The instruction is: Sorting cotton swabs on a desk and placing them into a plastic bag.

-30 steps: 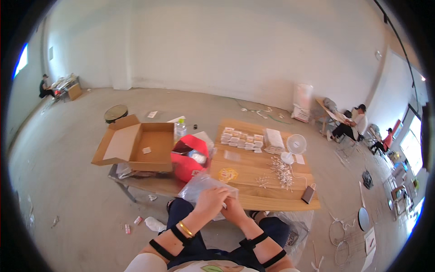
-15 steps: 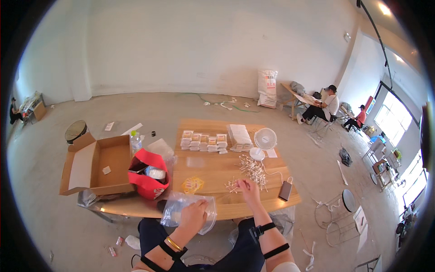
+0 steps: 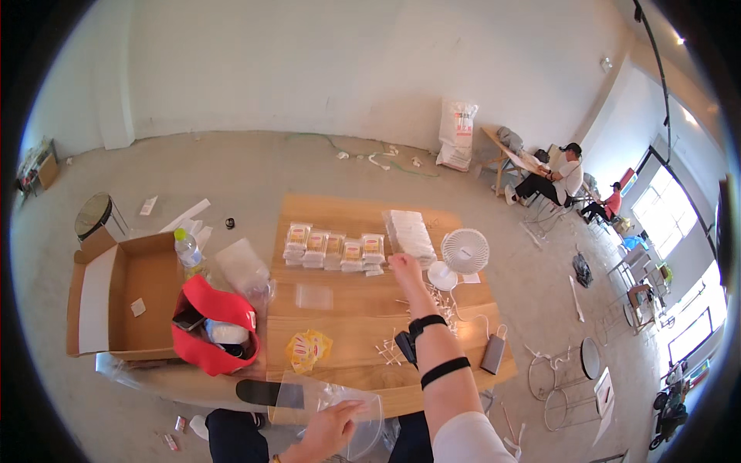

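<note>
My left hand [image 3: 328, 430], low at the table's near edge, is closed on a clear plastic bag [image 3: 297, 393] that hangs partly over my lap. My right hand [image 3: 405, 270] reaches forward to the near end of a stack of white packs [image 3: 409, 231]. Its fingers are curled, and what they hold, if anything, is hidden. Under my right forearm lie loose cotton swabs [image 3: 388, 351], partly covered by the arm. To the left stands a row of small clear packets with yellow labels [image 3: 314, 245]. A flat clear bag [image 3: 314, 296] and a yellow printed wrapper [image 3: 309, 349] lie nearer to me.
A white fan [image 3: 465, 251] stands at the right, cabled to a grey power bank [image 3: 492, 353]. Left are an open cardboard box [image 3: 143, 293], a red bag [image 3: 208, 363] and a bottle [image 3: 185, 248]. Stools [image 3: 590, 358] stand on the floor; people [image 3: 570, 177] sit farther off.
My right hand has moved from the loose swabs forward to the stack of white packs. My left hand stays at the clear bag. The whole view has shifted.
</note>
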A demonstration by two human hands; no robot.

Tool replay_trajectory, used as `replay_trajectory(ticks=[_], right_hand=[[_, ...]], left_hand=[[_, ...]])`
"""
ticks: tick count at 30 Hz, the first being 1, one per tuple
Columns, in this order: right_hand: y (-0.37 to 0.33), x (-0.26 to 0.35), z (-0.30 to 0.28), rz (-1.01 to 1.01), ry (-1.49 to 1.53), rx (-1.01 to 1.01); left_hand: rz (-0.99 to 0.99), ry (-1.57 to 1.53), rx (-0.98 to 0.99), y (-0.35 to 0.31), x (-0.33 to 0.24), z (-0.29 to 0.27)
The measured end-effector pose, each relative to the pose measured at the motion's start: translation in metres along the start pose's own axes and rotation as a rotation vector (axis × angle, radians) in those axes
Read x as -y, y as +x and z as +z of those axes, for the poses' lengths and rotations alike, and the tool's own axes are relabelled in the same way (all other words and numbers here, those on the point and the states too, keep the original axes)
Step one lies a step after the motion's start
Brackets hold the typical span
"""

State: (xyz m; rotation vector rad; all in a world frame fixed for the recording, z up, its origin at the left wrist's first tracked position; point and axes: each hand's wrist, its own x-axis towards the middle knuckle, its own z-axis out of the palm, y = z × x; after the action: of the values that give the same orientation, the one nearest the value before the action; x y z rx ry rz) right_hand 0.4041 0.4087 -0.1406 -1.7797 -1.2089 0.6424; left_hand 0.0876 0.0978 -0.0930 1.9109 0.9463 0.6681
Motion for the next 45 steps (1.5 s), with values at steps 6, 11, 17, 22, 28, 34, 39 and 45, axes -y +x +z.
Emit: replay_trajectory(ticks=[6, 11, 17, 22, 28, 34, 39, 45], right_hand=[[0.054, -0.022, 0.044, 0.076, -0.143, -0.112], [0.057, -0.009, 0.07, 0.254, -0.164, 0.026], [0.089, -0.048, 0.057, 0.217, 0.047, 0.005], [0.06, -0.016, 0.058, 0.307, 0.186, 0.051], [-0.041, 0.022, -0.038, 0.241, 0.179, 0.017], [-0.251, 0.068, -0.099, 0.172, 0.713, 0.367], [-0.367, 0.066, -0.094, 0.053, 0.096, 0.592], [-0.409, 0.07, -0.076, -0.148, -0.284, 0.361]], left_hand=[[-0.003, -0.1, 0.004, 0.014, 0.023, 0.001], [-0.067, -0.114, -0.049, 0.013, 0.026, -0.006], [-0.068, -0.145, -0.01, 0.017, 0.024, -0.001], [-0.096, -0.11, -0.006, 0.009, 0.028, 0.0], [-0.082, -0.135, -0.011, 0.014, 0.012, -0.016], [-0.055, -0.105, -0.139, 0.014, 0.015, -0.014], [-0.213, -0.086, -0.046, 0.015, 0.006, -0.003], [0.113, 0.181, -0.169, -0.011, -0.001, 0.016]])
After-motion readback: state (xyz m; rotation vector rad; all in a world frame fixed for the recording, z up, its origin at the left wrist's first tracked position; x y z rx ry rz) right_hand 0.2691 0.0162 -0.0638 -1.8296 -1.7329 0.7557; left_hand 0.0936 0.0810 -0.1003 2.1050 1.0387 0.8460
